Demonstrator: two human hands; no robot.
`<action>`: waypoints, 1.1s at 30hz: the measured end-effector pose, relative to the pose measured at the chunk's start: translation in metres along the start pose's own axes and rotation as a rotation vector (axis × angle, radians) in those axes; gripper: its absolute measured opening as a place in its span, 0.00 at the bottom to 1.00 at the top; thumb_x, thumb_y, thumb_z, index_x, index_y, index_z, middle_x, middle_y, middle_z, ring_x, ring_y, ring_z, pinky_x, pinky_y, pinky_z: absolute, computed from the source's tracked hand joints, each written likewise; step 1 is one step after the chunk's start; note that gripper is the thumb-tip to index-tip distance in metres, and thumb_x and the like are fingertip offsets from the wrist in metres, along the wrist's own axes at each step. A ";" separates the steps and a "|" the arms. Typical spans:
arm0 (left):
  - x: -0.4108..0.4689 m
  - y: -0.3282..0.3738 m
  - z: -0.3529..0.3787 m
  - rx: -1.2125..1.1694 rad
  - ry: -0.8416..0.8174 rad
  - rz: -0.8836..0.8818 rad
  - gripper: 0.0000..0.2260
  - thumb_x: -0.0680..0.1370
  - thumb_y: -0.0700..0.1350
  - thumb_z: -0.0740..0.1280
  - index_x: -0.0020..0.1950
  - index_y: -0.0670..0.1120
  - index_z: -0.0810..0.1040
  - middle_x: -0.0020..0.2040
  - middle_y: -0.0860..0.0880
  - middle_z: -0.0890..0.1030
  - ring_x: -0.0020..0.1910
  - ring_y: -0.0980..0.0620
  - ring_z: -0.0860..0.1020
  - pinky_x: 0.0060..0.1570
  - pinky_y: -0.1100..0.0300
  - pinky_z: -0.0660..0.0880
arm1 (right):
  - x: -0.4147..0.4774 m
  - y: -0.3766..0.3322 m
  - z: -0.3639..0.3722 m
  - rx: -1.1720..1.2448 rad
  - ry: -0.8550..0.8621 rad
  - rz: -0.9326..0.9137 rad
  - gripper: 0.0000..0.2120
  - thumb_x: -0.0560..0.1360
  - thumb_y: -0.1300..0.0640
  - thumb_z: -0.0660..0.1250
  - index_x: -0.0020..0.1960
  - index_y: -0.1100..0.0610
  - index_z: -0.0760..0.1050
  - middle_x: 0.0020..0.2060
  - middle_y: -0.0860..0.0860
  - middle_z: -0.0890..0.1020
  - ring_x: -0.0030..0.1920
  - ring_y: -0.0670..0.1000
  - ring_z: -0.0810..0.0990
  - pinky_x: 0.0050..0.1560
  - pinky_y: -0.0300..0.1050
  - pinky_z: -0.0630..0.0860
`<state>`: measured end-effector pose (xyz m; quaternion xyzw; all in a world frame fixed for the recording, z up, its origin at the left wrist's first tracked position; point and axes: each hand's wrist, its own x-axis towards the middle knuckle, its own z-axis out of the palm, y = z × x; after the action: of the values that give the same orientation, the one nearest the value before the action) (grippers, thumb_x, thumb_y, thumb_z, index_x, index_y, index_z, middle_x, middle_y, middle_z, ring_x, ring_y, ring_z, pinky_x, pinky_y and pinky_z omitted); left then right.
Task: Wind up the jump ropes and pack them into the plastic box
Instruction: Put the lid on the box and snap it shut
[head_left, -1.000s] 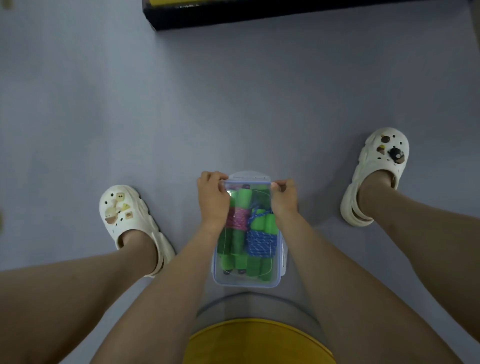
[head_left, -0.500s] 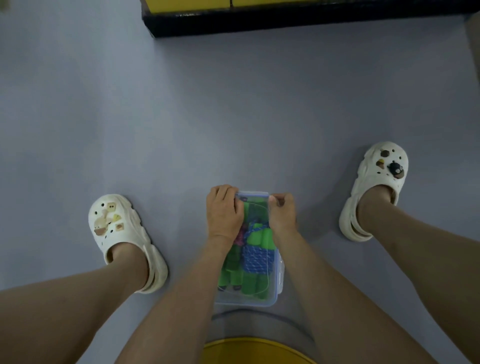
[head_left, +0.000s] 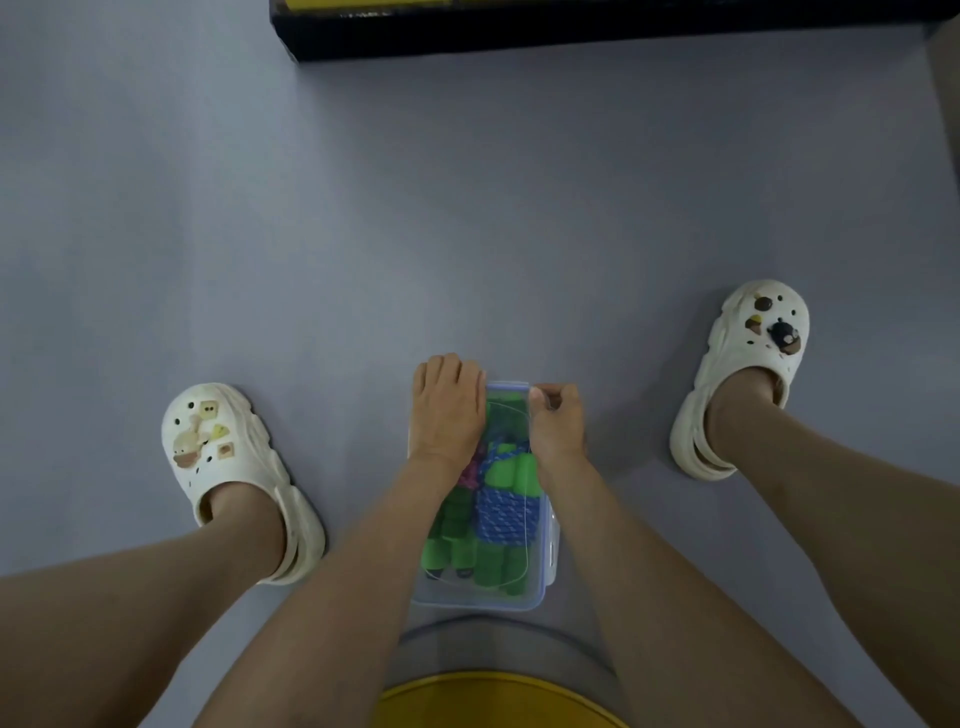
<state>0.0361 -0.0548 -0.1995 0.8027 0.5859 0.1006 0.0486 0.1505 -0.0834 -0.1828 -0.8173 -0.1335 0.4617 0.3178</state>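
Down on the grey floor (head_left: 467, 208) sits the clear plastic box (head_left: 549, 551), and both hands are at its far end. The left hand (head_left: 449, 410) lies palm-down over the far left corner of the lid (head_left: 508, 387), fingers laid close together and pressing, their tips reaching just past the box's far edge. Just beside it, with a narrow strip of blue-rimmed lid showing between the two, the right hand (head_left: 556, 421) has its fingers curled in and its thumb set against them, pinching the far right corner of the lid. The jump ropes are inside, seen through the clear plastic under and nearer than the hands: a tight blue rope coil (head_left: 501, 512) sits just nearer than the right hand's wrist, green handles (head_left: 511, 470) are packed around the coil, and a bit of pink rope (head_left: 470, 475) peeks out by the left wrist. The lid covers the whole box; whether its side clips are snapped down, I cannot tell. Well out to the left of the left hand is a white clog (head_left: 223, 457) with charms on it, and well out to the right of the right hand is its partner (head_left: 748, 364). Far beyond both hands runs a dark ledge (head_left: 571, 36).
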 end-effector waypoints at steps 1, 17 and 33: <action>-0.001 0.001 0.002 -0.005 0.001 0.100 0.07 0.77 0.41 0.58 0.39 0.44 0.71 0.38 0.45 0.73 0.38 0.44 0.71 0.44 0.54 0.64 | -0.001 -0.001 0.000 0.004 0.002 0.001 0.12 0.78 0.57 0.63 0.37 0.47 0.66 0.35 0.43 0.73 0.45 0.52 0.74 0.64 0.62 0.66; 0.007 0.011 0.005 -0.105 -0.146 0.127 0.14 0.80 0.47 0.52 0.41 0.45 0.75 0.40 0.48 0.73 0.38 0.48 0.71 0.39 0.54 0.68 | -0.003 -0.004 -0.001 -0.019 -0.013 0.014 0.12 0.78 0.58 0.63 0.38 0.47 0.66 0.36 0.42 0.73 0.45 0.50 0.75 0.63 0.60 0.67; 0.011 -0.014 0.005 -0.217 -0.031 -0.096 0.19 0.79 0.52 0.56 0.34 0.41 0.72 0.33 0.43 0.74 0.35 0.42 0.72 0.36 0.50 0.72 | 0.000 -0.002 0.000 -0.015 0.007 -0.013 0.12 0.78 0.57 0.63 0.37 0.47 0.66 0.34 0.42 0.73 0.44 0.51 0.74 0.63 0.61 0.67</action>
<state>0.0277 -0.0400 -0.2059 0.7651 0.6085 0.1486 0.1491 0.1510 -0.0822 -0.1817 -0.8205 -0.1414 0.4555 0.3150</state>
